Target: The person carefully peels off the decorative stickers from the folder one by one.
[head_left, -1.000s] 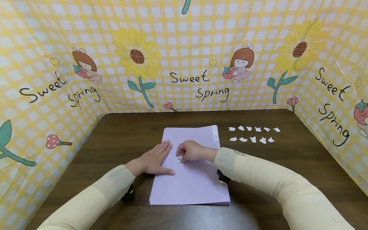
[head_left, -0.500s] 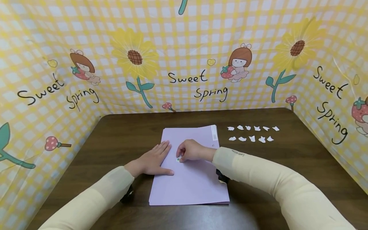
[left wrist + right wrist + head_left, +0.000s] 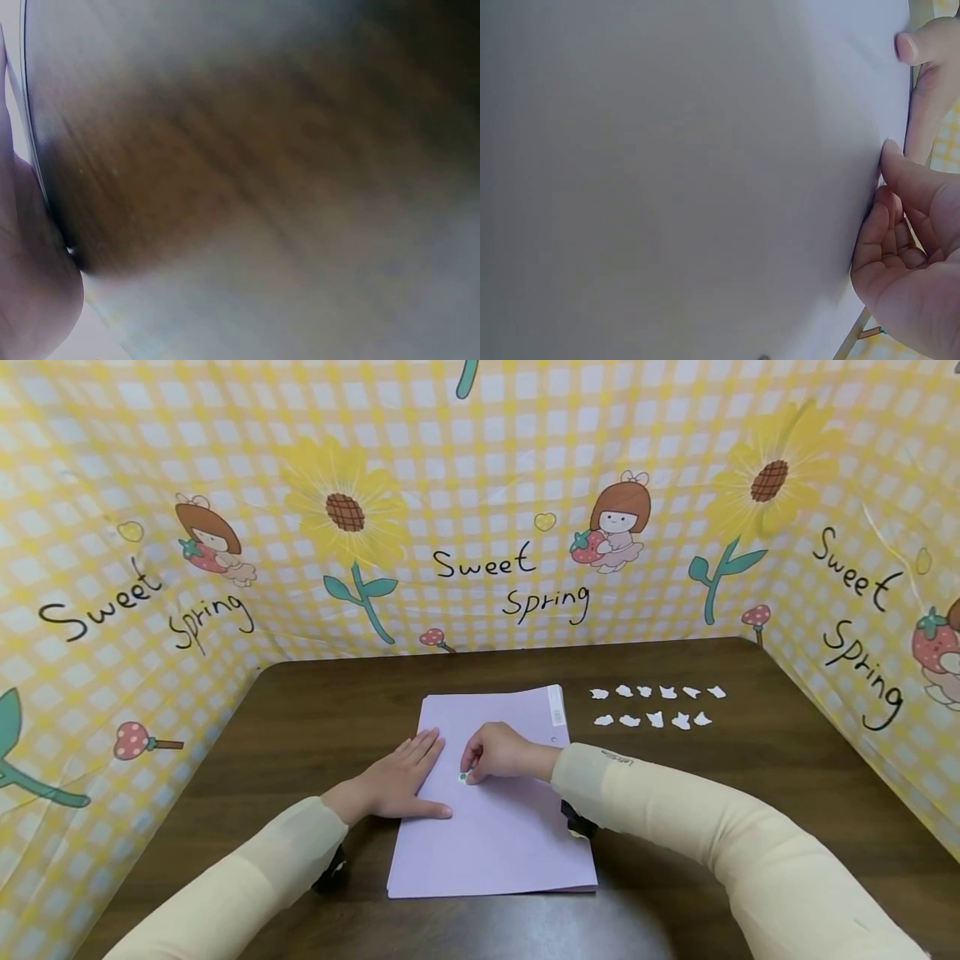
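A light purple folder point(image 3: 495, 852) with a white label point(image 3: 556, 706) at its upper right lies on the dark wooden table. My left hand point(image 3: 397, 779) lies flat on its left side, fingers spread and thumb pointing inward. Near the folder's middle, my right hand point(image 3: 501, 753) has curled fingers, and its thumb and fingertips pinch a small white sticker point(image 3: 462, 777) with a green mark. Part of that sticker is hidden under the fingers. The right wrist view shows the right hand's thumb point(image 3: 911, 176) and curled fingers right at the purple surface.
Several small, irregular white paper scraps point(image 3: 655, 719) lie in two rows to the right of the folder. A yellow checked cloth point(image 3: 480, 468) with printed flowers and figures rises behind the table and along both sides.
The head view has shifted slightly, so the scene sits a little farther left. Both hands stay nearly still on the folder, with the right fingertips still at the sticker.
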The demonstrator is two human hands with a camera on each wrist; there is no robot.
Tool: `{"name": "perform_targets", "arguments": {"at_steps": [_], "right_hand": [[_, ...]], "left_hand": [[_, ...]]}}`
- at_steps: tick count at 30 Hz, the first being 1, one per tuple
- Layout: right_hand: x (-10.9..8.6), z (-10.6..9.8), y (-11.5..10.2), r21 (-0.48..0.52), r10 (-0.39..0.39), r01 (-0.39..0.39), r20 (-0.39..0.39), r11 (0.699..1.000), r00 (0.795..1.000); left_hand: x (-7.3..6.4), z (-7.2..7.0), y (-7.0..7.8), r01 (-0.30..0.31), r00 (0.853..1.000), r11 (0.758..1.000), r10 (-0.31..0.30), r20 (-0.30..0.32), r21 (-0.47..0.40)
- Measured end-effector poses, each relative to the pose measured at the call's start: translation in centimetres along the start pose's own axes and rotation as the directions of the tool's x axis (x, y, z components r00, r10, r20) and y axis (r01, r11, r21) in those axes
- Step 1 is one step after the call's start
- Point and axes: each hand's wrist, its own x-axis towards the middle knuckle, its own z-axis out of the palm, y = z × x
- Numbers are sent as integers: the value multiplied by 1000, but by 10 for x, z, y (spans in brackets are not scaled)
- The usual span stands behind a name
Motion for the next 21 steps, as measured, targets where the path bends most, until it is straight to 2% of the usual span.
{"name": "perform_targets", "arguments": {"at_steps": [10,21], "right_hand": [[-1,1,-1,0,-10,10,1,1000,1000],[0,0,-2,35,23,-24,42,999,999]], "left_hand": [[1,3,-2,1,1000,1000,-1,-6,-1],[2,3,-2,7,1000,1000,-7,-1,-4]]}}
